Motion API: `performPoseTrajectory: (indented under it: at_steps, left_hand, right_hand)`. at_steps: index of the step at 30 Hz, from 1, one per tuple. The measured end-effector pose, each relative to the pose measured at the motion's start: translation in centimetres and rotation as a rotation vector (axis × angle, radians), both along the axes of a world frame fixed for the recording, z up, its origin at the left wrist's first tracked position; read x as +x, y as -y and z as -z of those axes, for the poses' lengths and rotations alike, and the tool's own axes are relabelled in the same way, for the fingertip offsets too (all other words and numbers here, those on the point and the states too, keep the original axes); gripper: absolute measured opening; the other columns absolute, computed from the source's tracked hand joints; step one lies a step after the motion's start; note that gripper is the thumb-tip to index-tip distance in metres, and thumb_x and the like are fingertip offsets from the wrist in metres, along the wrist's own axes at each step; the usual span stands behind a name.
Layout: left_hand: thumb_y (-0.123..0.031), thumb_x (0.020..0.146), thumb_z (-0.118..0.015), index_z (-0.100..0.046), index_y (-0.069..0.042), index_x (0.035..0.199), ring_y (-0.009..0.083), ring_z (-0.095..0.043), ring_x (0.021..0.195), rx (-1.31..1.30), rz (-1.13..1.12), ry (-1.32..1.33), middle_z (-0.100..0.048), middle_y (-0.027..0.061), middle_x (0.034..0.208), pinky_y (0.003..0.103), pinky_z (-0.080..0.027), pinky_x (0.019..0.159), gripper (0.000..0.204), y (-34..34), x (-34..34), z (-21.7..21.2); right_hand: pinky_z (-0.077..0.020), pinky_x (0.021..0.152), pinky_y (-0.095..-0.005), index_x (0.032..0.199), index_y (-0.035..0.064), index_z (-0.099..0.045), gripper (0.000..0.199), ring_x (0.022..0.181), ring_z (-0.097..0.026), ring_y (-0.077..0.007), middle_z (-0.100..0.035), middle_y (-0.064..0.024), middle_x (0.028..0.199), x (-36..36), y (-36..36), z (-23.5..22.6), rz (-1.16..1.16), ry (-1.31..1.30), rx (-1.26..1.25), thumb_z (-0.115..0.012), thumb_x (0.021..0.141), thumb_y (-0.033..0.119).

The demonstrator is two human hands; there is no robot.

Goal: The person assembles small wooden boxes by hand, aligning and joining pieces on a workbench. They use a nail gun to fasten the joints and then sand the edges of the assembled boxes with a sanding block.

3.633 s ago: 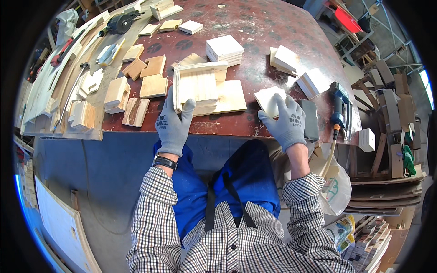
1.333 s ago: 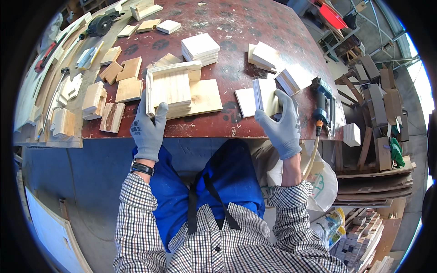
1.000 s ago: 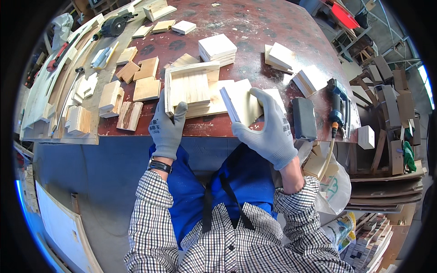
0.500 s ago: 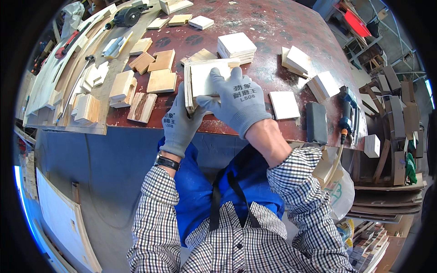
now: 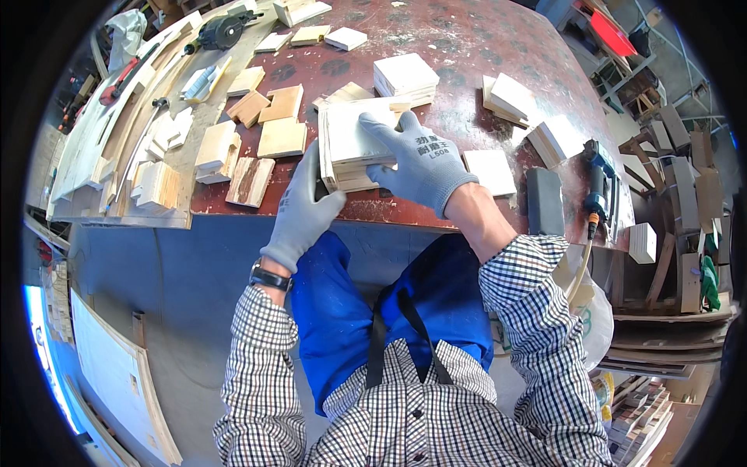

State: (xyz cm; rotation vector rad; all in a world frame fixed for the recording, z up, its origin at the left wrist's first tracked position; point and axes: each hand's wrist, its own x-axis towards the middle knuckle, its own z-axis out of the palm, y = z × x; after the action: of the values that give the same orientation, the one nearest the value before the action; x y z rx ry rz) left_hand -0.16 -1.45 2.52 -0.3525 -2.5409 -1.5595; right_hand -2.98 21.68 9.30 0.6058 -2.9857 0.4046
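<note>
A small stack of square plywood blocks is between my gloved hands, near the front edge of the table. My left hand holds its left side, the fingers partly hidden behind the edge and the thumb low by the near corner. From the right, my right hand grips the stack, with fingers over the top and the thumb at the near side. Just behind it stands another plywood stack. To the right of my right hand lies a flat pale square block.
Several loose wooden blocks lie to the left. On the right are paired blocks, a dark rectangular block and a blue-black air tool with a hose. A dark power tool rests at the far left on the red-brown table.
My right thumb has drawn away from my left hand toward the right. My left palm has opened outward a little, and the stack's pieces sit more squarely together.
</note>
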Motion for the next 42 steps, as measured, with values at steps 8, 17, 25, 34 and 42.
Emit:
performPoseTrajectory:
  at_steps: [8, 17, 25, 34, 42]
  left_hand:
    - [-0.023, 0.093, -0.057, -0.040, 0.002, 0.161, 0.0422, -0.027, 0.160, -0.575, 0.196, -0.333, -0.034, 0.0227, 0.171, 0.050, -0.024, 0.130, 0.075, 0.5, -3.3, -7.6]
    - [-0.050, 0.101, -0.064, -0.023, 0.000, 0.168, 0.0409, -0.016, 0.164, -0.919, 0.186, -0.196, -0.022, 0.0257, 0.174, 0.048, -0.019, 0.133, 0.093, -0.8, -3.9, -6.7]
    - [-0.062, 0.099, -0.066, -0.030, 0.003, 0.163, 0.0438, -0.023, 0.161, -0.926, 0.198, -0.278, -0.028, 0.0265, 0.171, 0.054, -0.030, 0.128, 0.098, -0.6, -4.8, -5.5]
    - [-0.049, 0.100, -0.068, -0.028, -0.001, 0.166, 0.0435, -0.023, 0.161, -1.098, 0.220, -0.345, -0.027, 0.0257, 0.172, 0.049, -0.028, 0.131, 0.091, -1.0, -4.3, -6.8]
    - [-0.054, 0.105, -0.058, -0.024, -0.003, 0.168, 0.0429, -0.022, 0.161, -1.128, 0.208, -0.374, -0.025, 0.0246, 0.173, 0.049, -0.030, 0.131, 0.088, -1.2, -4.6, -5.8]
  right_hand:
    - [-0.0572, 0.096, -0.0503, 0.161, 0.0224, -0.043, 0.078, 0.117, -0.067, -0.0404, -0.057, -0.0256, 0.134, 0.6, 1.3, -0.2, 0.008, 0.015, 0.018, -0.073, 0.091, 0.035]
    - [-0.0503, 0.107, -0.0499, 0.161, 0.0006, -0.033, 0.099, 0.127, -0.060, -0.0444, -0.057, -0.0256, 0.138, -0.3, -1.7, 5.6, -0.075, -0.013, -0.699, -0.081, 0.087, 0.045]
    - [-0.0515, 0.100, -0.0495, 0.154, -0.0041, -0.045, 0.096, 0.112, -0.065, -0.0431, -0.066, -0.0258, 0.119, -0.2, -1.3, 8.1, -0.020, -0.230, -0.466, -0.071, 0.093, 0.065]
    - [-0.0526, 0.098, -0.0531, 0.160, -0.0002, -0.036, 0.105, 0.112, -0.065, -0.0461, -0.062, -0.0297, 0.129, -0.4, -0.4, 7.9, 0.009, -0.209, -0.290, -0.081, 0.083, 0.057]
    - [-0.0537, 0.099, -0.0523, 0.161, 0.0027, -0.036, 0.095, 0.112, -0.065, -0.0457, -0.064, -0.0287, 0.130, -0.5, -1.3, 8.4, -0.008, -0.218, -0.328, -0.075, 0.082, 0.038]
